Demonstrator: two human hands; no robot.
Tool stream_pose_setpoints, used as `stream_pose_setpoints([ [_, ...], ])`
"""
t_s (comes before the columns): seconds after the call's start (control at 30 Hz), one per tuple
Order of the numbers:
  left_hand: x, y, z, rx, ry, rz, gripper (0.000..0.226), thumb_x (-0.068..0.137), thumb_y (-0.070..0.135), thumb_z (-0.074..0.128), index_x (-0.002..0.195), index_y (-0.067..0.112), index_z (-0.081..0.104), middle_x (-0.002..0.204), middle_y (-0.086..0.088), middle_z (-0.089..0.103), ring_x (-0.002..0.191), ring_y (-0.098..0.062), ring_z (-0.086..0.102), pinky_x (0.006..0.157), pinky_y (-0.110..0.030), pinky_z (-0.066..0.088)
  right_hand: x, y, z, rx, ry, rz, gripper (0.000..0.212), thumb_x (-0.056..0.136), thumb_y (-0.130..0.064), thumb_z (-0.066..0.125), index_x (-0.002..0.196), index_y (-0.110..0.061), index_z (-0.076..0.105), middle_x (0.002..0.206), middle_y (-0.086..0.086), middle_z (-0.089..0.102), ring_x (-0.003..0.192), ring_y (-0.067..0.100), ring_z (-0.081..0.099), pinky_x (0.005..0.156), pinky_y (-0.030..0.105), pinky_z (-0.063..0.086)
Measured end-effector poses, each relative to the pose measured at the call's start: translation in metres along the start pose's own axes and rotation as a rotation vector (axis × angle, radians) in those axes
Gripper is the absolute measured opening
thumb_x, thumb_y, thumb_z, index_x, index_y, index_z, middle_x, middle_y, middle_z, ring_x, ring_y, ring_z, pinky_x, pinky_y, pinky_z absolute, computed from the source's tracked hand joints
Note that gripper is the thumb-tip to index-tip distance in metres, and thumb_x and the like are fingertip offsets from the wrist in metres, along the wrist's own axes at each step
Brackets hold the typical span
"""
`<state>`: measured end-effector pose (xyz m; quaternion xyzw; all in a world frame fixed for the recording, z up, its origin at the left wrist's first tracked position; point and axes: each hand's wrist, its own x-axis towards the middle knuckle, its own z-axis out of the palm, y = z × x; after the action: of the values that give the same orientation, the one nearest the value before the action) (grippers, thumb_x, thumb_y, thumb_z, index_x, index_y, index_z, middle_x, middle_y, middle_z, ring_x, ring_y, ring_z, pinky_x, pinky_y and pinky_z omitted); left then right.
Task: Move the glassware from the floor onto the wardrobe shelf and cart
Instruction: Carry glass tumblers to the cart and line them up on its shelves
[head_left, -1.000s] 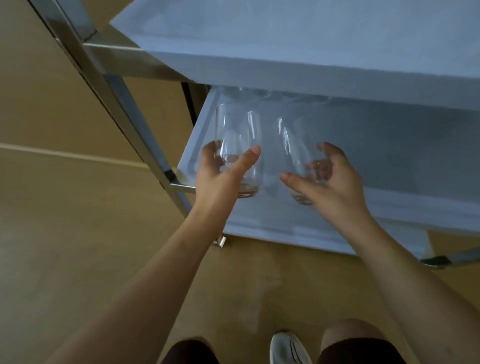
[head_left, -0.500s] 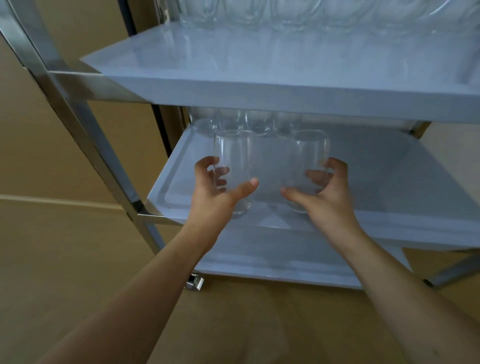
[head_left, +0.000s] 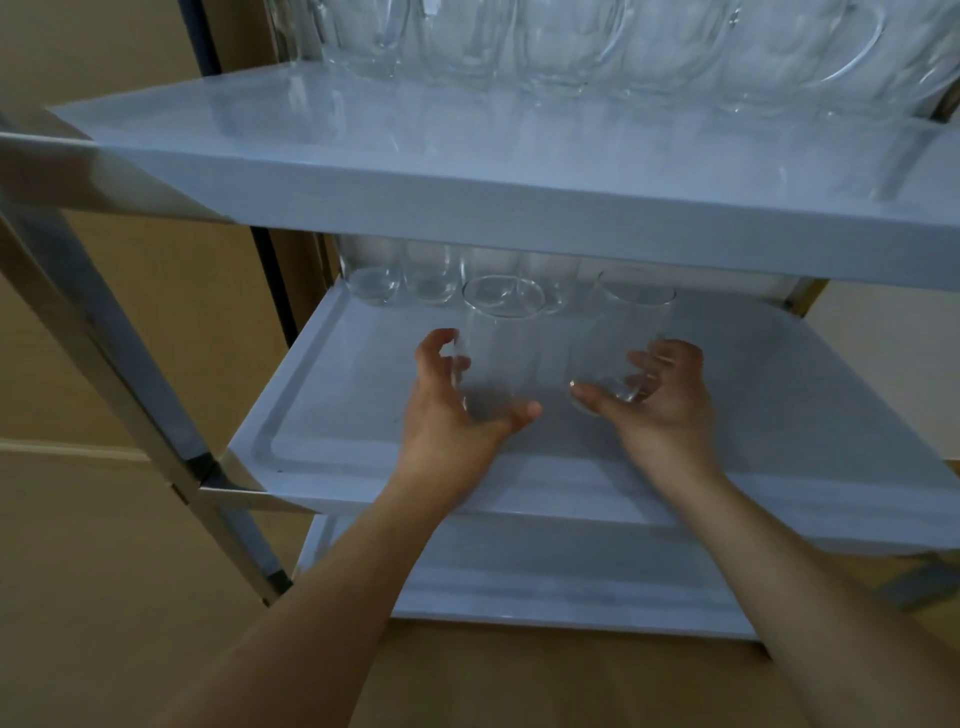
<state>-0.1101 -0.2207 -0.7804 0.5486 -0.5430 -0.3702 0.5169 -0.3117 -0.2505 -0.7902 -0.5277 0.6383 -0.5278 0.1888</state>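
Note:
My left hand (head_left: 457, 415) grips a clear tumbler (head_left: 501, 332) around its lower half, thumb in front and fingers behind. My right hand (head_left: 665, 400) holds a second clear tumbler (head_left: 623, 327) near its base. Both glasses stand upright, side by side, low over the cart's white middle shelf (head_left: 332, 415). Whether their bases touch the shelf I cannot tell. A row of several glasses (head_left: 374, 280) stands at the back of this shelf, just behind the two held ones.
The cart's top shelf (head_left: 467, 208) overhangs the hands and carries several glasses (head_left: 571, 47) along its back. A bottom shelf (head_left: 519, 582) lies below. The metal cart frame (head_left: 130, 395) runs down the left side. Tan floor (head_left: 104, 571) surrounds the cart.
Both hands have carried the two tumblers deeper into the middle shelf and lower toward its surface. The view has tilted up, bringing the top shelf's glasses into sight.

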Motion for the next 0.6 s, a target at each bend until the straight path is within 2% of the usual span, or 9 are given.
stream_pose_setpoints([
  [0.1, 0.001, -0.007, -0.003, 0.009, 0.013, 0.003, 0.109, 0.059, 0.024, 0.097, 0.142, 0.037, 0.026, 0.114, 0.023, 0.05, 0.104, 0.004, 0.056, 0.08, -0.008, 0.044, 0.039, 0.003, 0.01, -0.048, 0.017, 0.011, 0.084, 0.058, -0.036, 0.096, 0.122, -0.017, 0.045, 0.119, 0.001, 0.064, 0.097, 0.018, 0.066, 0.091, 0.034, 0.053],
  [0.2, 0.003, -0.015, -0.004, 0.047, 0.011, 0.034, 0.102, 0.057, 0.02, 0.095, 0.132, 0.043, 0.03, 0.117, 0.022, 0.049, 0.109, -0.005, 0.058, 0.091, -0.024, 0.053, 0.076, 0.011, 0.02, -0.085, 0.048, 0.008, 0.084, 0.062, -0.038, 0.094, 0.126, -0.011, 0.046, 0.122, 0.004, 0.065, 0.097, 0.016, 0.063, 0.085, 0.024, 0.047],
  [0.27, 0.003, -0.016, -0.004, 0.02, 0.005, 0.034, 0.092, 0.057, 0.026, 0.091, 0.126, 0.046, 0.033, 0.116, 0.022, 0.049, 0.107, -0.009, 0.06, 0.089, -0.04, 0.059, 0.095, 0.018, 0.031, -0.117, 0.073, 0.003, 0.083, 0.069, -0.041, 0.09, 0.132, -0.01, 0.045, 0.125, 0.007, 0.064, 0.107, 0.021, 0.063, 0.091, 0.026, 0.046],
  [0.33, 0.003, -0.015, -0.004, -0.028, -0.007, 0.035, 0.087, 0.053, 0.036, 0.084, 0.126, 0.043, 0.037, 0.119, 0.015, 0.05, 0.109, -0.014, 0.061, 0.087, -0.047, 0.059, 0.11, 0.023, 0.041, -0.206, 0.079, -0.008, 0.088, 0.077, -0.048, 0.082, 0.145, -0.011, 0.039, 0.132, 0.012, 0.061, 0.122, 0.029, 0.058, 0.101, 0.031, 0.042],
  [0.4, 0.003, -0.017, -0.004, -0.046, -0.004, 0.04, 0.088, 0.049, 0.045, 0.079, 0.128, 0.041, 0.039, 0.124, 0.005, 0.051, 0.112, -0.019, 0.06, 0.089, -0.05, 0.057, 0.124, 0.025, 0.047, -0.302, 0.06, 0.002, 0.095, 0.081, -0.054, 0.075, 0.154, -0.013, 0.03, 0.141, 0.017, 0.055, 0.131, 0.033, 0.051, 0.108, 0.035, 0.038],
  [0.47, 0.002, -0.018, -0.002, -0.02, 0.01, 0.055, 0.087, 0.05, 0.045, 0.078, 0.128, 0.042, 0.038, 0.126, 0.004, 0.051, 0.112, -0.02, 0.059, 0.091, -0.05, 0.056, 0.135, 0.028, 0.05, -0.326, 0.066, 0.011, 0.093, 0.078, -0.061, 0.074, 0.148, -0.012, 0.037, 0.138, 0.015, 0.057, 0.129, 0.035, 0.052, 0.106, 0.04, 0.042],
  [0.53, 0.002, -0.018, -0.002, -0.002, 0.029, 0.059, 0.086, 0.051, 0.046, 0.08, 0.126, 0.045, 0.038, 0.125, 0.007, 0.05, 0.11, -0.019, 0.06, 0.089, -0.05, 0.057, 0.14, 0.028, 0.052, -0.309, 0.077, 0.039, 0.084, 0.075, -0.064, 0.074, 0.134, -0.009, 0.047, 0.132, 0.012, 0.062, 0.124, 0.036, 0.056, 0.101, 0.041, 0.046],
  [0.6, 0.002, -0.018, -0.003, 0.03, 0.052, 0.052, 0.085, 0.052, 0.047, 0.083, 0.125, 0.047, 0.038, 0.12, 0.01, 0.053, 0.105, -0.015, 0.062, 0.087, -0.048, 0.058, 0.142, 0.024, 0.052, -0.287, 0.037, 0.079, 0.082, 0.078, -0.062, 0.073, 0.135, -0.009, 0.049, 0.135, 0.011, 0.061, 0.127, 0.034, 0.055, 0.102, 0.039, 0.044],
])
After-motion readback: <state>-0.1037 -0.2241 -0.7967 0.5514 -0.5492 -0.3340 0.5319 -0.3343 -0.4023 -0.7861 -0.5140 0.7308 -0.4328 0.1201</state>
